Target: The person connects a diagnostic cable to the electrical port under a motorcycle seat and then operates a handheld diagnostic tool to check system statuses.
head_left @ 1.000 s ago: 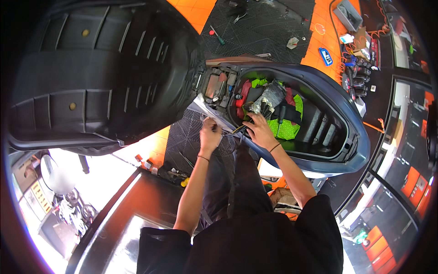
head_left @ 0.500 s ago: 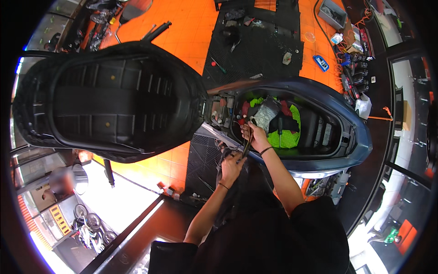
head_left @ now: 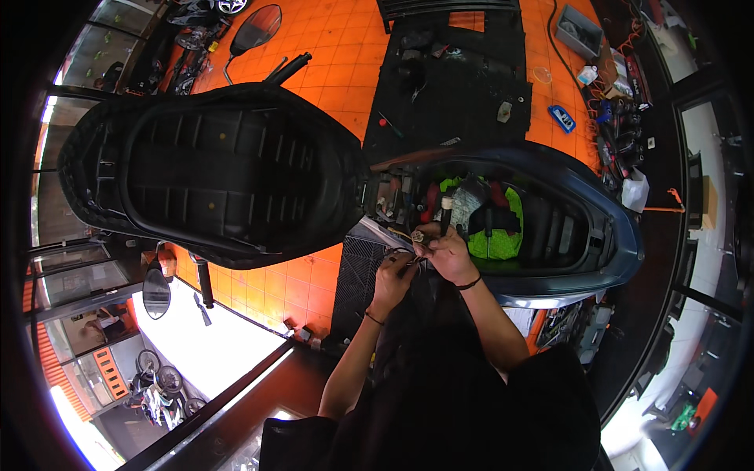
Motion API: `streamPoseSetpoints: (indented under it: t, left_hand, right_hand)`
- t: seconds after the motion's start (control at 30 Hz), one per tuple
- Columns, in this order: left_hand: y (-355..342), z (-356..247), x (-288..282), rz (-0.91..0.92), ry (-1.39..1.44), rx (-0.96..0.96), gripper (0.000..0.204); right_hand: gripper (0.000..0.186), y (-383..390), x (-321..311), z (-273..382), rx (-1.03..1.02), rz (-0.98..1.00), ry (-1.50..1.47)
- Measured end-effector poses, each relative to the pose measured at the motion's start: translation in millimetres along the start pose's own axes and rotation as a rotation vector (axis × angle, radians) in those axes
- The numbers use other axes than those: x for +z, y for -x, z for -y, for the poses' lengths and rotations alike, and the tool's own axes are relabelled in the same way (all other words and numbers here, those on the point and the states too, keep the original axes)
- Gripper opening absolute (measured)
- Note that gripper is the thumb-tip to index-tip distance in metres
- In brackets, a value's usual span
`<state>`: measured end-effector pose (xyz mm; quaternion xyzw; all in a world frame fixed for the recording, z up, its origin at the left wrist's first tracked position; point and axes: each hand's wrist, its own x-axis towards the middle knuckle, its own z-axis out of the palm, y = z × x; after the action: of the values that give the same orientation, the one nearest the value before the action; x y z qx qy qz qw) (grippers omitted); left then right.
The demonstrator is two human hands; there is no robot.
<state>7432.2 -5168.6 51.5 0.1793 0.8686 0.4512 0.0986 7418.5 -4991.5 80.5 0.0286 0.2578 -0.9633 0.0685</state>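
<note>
Left hand [head_left: 393, 276]: fingers curled nearly closed, thumb tip against them in what looks like a pinch; it lies at 8 o'clock of the right hand. Since half a second ago it has come up a little toward 11 o'clock.
Right hand [head_left: 452, 255]: also mostly closed, its thumb and fingers gathered over the strands. It has dropped toward 6 o'clock, away from the bin's opening, so the two sets of fingertips now almost meet.
Dark wires [head_left: 418, 257]: between both hands, just off the bin's rim at its 8 o'clock. A longer length hung in plain sight before; now only a short part shows, the rest covered by fingers.
What the change means: judged by the pose, the handling has gone from spreading the strands to close fingertip work at one spot.
Dark cylinder with pale top [head_left: 446, 213]: now shows plainly at 12 o'clock of the right hand; whether that hand touches it, I cannot tell.
Under-seat bin [head_left: 561, 229]: at 2 o'clock of the hands, holding green cloth [head_left: 493, 248], a silver wrapped bundle [head_left: 470, 195] and a black handle [head_left: 488, 226], much as before.
Seat [head_left: 212, 184]: tipped open at 10 o'clock, underside showing, unchanged.
</note>
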Motion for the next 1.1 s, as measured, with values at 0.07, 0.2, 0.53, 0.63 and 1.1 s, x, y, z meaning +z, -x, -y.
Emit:
streamPoseSetpoints:
  t: [0.07,0.2,0.53,0.63,1.1]
  left_hand:
    - [0,-1,1,-0.004,0.011,-0.006,0.022]
    - [1,-1,5,0.023,0.079,-0.019,0.022]
    - [-71,127,32,-0.309,0.072,-0.461,0.038]
    - [-117,168,49,-0.351,0.078,-0.652,0.056]
    - [-64,150,15,-0.066,0.422,-0.506,0.031]
  right_hand:
    - [0.036,-1,-4,-1,0.0,-0.004,0.001]
    - [0.038,-2,-14,5,0.052,-0.096,-0.069]
    - [0.027,27,-15,36,0.038,-0.496,0.221]
    - [0.034,45,-27,42,0.018,-0.619,0.38]
    - [0.025,-2,-46,10,0.158,-0.487,0.786]
